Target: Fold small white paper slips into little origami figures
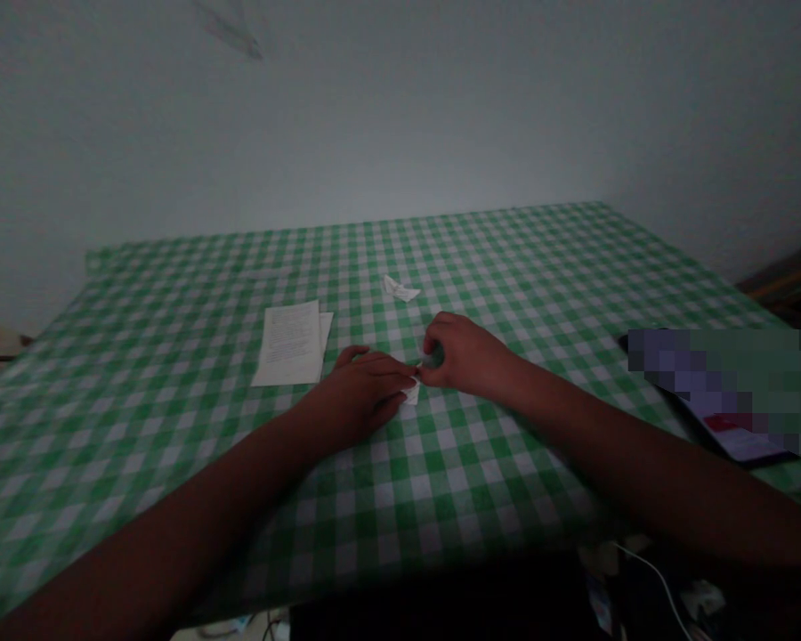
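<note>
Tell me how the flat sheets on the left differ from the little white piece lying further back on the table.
The flat sheets are large, rectangular and lie flat; the little white piece is small, irregular and folded up. The flat sheets show faint print; the little white piece looks blank. The sheets lie beside the left hand, the piece beyond the right hand. Both are white paper on the checked cloth, untouched.

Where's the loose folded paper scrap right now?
Head view: the folded paper scrap lies mid-table on the checked tablecloth, just beyond the right hand, which pinches a second paper piece, and right of the printed sheets.
</note>
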A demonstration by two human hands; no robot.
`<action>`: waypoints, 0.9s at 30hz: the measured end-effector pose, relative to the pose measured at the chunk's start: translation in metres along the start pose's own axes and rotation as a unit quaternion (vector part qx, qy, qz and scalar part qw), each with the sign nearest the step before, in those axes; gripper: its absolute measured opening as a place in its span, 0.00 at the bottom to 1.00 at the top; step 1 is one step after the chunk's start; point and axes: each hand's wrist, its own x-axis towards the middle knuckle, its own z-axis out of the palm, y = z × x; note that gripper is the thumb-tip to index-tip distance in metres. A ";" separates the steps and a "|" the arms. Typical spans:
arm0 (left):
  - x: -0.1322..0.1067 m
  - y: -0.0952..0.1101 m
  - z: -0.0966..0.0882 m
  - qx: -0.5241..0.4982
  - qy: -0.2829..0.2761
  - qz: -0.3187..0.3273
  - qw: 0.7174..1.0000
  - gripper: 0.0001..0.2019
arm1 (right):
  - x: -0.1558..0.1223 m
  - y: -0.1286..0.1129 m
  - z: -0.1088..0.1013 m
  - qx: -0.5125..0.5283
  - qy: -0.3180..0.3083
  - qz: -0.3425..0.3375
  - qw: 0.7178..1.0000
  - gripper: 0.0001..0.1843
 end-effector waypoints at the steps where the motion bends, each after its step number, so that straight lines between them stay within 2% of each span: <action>1: 0.000 0.000 0.000 0.001 -0.002 -0.001 1.000 0.11 | 0.001 0.000 0.000 0.001 -0.002 0.000 1.000 0.13; 13: -0.001 -0.004 0.002 0.004 0.001 0.004 1.000 0.10 | 0.008 0.002 0.001 -0.031 0.011 0.031 0.999 0.08; 18: -0.002 -0.003 0.002 0.007 0.010 0.008 1.000 0.10 | 0.006 0.007 0.002 -0.013 0.031 -0.003 0.999 0.06; 22: -0.002 -0.003 0.000 0.015 0.006 0.024 1.000 0.11 | 0.004 0.011 0.003 0.045 0.049 -0.043 0.997 0.03; 27: -0.002 -0.004 -0.002 0.022 -0.010 0.046 0.999 0.12 | 0.004 0.009 0.003 0.064 0.050 -0.045 0.996 0.02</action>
